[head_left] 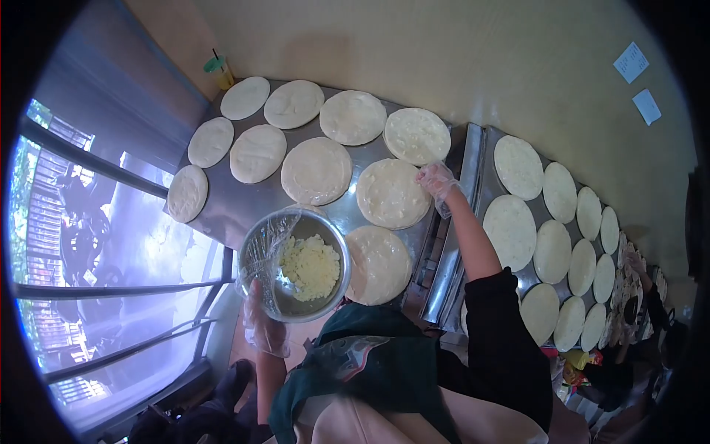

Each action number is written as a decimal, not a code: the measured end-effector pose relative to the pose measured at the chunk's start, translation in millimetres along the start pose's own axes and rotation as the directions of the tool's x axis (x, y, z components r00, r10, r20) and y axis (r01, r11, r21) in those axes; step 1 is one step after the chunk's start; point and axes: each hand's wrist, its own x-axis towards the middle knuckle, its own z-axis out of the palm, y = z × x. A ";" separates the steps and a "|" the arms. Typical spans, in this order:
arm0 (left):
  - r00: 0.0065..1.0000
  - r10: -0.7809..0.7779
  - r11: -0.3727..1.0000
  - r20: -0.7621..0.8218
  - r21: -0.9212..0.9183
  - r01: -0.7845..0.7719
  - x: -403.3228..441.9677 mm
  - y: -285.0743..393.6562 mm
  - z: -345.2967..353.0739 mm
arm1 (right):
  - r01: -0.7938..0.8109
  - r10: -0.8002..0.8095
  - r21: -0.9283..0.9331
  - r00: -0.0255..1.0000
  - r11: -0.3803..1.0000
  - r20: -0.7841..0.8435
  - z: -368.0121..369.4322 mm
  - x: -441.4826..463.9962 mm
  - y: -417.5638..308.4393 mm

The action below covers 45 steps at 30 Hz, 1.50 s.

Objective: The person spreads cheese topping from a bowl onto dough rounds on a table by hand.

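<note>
My left hand (264,325), in a clear plastic glove, grips the rim of a metal mixing bowl (344,263). Pale yellow, crumbly filling (310,268) lies in the bowl, and clear plastic wrap (260,248) covers its left side. My right hand (438,183), gloved too, is over the right edge of a flat dough round (390,196); its fingers are drawn together, and what they hold is too small to make out. Light bits dot this round and the dough round (417,136) behind it. A shiny dough round (379,265) lies right of the bowl, partly hidden by it.
Several more dough rounds (316,171) cover the metal table (248,201). Past a gap, a second metal table (484,174) bears more rounds, with another person's arm (654,300) at its far end. A drink cup (218,68) stands in the back corner. Windows (126,222) line the left.
</note>
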 end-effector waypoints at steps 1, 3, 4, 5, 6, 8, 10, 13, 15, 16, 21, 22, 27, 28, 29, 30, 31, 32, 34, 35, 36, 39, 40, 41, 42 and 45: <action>1.000 0.017 0.999 -0.012 0.043 -0.016 -0.4 -0.7 -1.6 | -0.001 0.001 -0.008 0.999 1.000 0.037 3.8 4.8 5.2; 0.998 0.063 0.996 -0.015 0.070 -0.062 -1.0 -3.7 -3.8 | 0.005 -0.004 -0.016 0.997 1.000 0.075 12.9 17.8 18.6; 0.994 0.107 0.989 -0.013 0.100 -0.105 -0.7 -5.2 -4.6 | 0.071 -0.067 -0.059 0.995 0.996 0.077 17.3 25.3 24.8; 0.994 0.105 0.990 -0.018 0.100 -0.103 -1.1 -7.3 -6.8 | 0.135 -0.127 -0.100 0.988 0.986 0.085 23.1 29.3 30.6; 0.991 0.129 0.986 -0.043 0.112 -0.124 -0.8 -10.0 -8.4 | 0.138 -0.129 -0.100 0.988 0.985 0.089 19.5 31.2 27.2; 0.985 0.155 0.981 -0.074 0.125 -0.145 -0.4 -10.1 -10.1 | 0.191 -0.159 -0.200 0.973 0.961 0.165 2.1 34.2 7.5; 0.997 0.045 0.998 -0.064 0.052 -0.042 -0.3 -5.9 -8.6 | 0.077 -0.058 -0.105 0.984 0.991 0.171 -5.7 40.6 -7.8; 0.994 -0.054 0.993 -0.093 -0.109 0.044 -0.6 -2.0 -4.2 | 0.102 -0.085 -0.166 0.990 0.981 0.109 9.6 52.4 -0.9; 0.992 -0.049 0.992 -0.118 -0.119 0.035 -0.7 -2.5 -0.5 | 0.233 -0.229 -0.323 0.972 0.917 0.051 17.3 58.6 5.0; 0.990 -0.042 0.992 -0.138 -0.127 0.024 -0.8 -2.9 0.0 | 0.175 -0.162 -0.209 0.984 0.962 0.078 12.4 60.5 -1.9; 0.996 -0.017 0.997 -0.087 -0.072 0.011 1.3 -6.0 -9.1 | 0.298 -0.256 -0.231 0.947 0.926 0.196 14.5 73.4 9.3; 0.997 0.003 0.999 -0.077 -0.032 -0.005 1.3 -6.5 -10.1 | 0.217 -0.164 -0.230 0.959 0.949 0.231 6.6 71.1 5.2; 0.994 0.054 0.995 -0.098 0.093 -0.045 4.9 -12.3 -18.8 | -0.061 0.072 -0.054 0.971 0.997 0.226 -20.8 40.6 -5.3; 0.991 0.113 0.980 -0.077 0.174 -0.098 5.7 -13.7 -20.4 | -0.004 0.029 -0.098 0.967 0.995 0.251 -22.1 33.3 -2.4; 0.990 0.113 0.980 -0.080 0.172 -0.098 6.0 -13.8 -19.7 | 0.053 -0.012 -0.140 0.960 0.989 0.278 -24.4 27.2 0.6; 0.987 0.132 0.979 -0.092 0.167 -0.115 5.2 -14.9 -17.1 | 0.056 -0.015 -0.141 0.960 0.988 0.278 -21.9 21.7 11.4; 0.983 0.148 0.978 -0.105 0.164 -0.129 5.3 -15.0 -15.2 | 0.040 -0.023 -0.056 0.959 0.998 0.283 -15.3 16.9 22.6; 0.984 0.145 0.978 -0.107 0.164 -0.126 4.6 -13.3 -13.3 | 0.023 -0.030 0.030 0.957 0.999 0.288 -7.9 13.3 33.1; 0.991 0.069 0.993 -0.113 0.103 -0.057 3.1 -8.5 -10.2 | -0.003 0.017 -0.048 0.958 0.999 0.286 -14.1 6.1 22.2; 0.991 0.066 0.993 -0.114 0.105 -0.055 3.5 -8.7 -11.4 | -0.030 0.063 -0.123 0.958 0.992 0.278 -17.9 2.9 14.3; 0.994 0.060 0.996 -0.086 0.075 -0.054 4.7 -9.2 -12.8 | -0.032 0.066 -0.123 0.958 0.992 0.279 -19.0 2.3 10.4; 0.998 0.026 1.000 -0.050 -0.002 -0.026 5.0 -6.2 -9.8 | -0.166 0.178 -0.078 0.963 0.983 0.203 -22.0 7.6 5.2; 0.999 -0.001 0.999 -0.042 -0.048 -0.001 4.9 -4.3 -9.0 | -0.102 0.118 -0.108 0.981 0.989 0.157 -20.7 12.3 6.2; 0.999 -0.004 0.999 -0.044 -0.045 0.002 5.0 -4.3 -9.6 | -0.039 0.055 -0.141 0.992 0.989 0.111 -18.9 17.0 7.2; 0.998 -0.028 0.997 -0.058 -0.077 0.023 5.3 -4.8 -10.3 | -0.041 0.057 -0.139 0.992 0.989 0.114 -12.8 23.1 14.0; 0.996 -0.034 0.997 -0.085 -0.077 0.028 4.6 -8.7 -14.3 | -0.096 0.088 0.093 0.992 0.991 0.086 4.4 35.7 30.4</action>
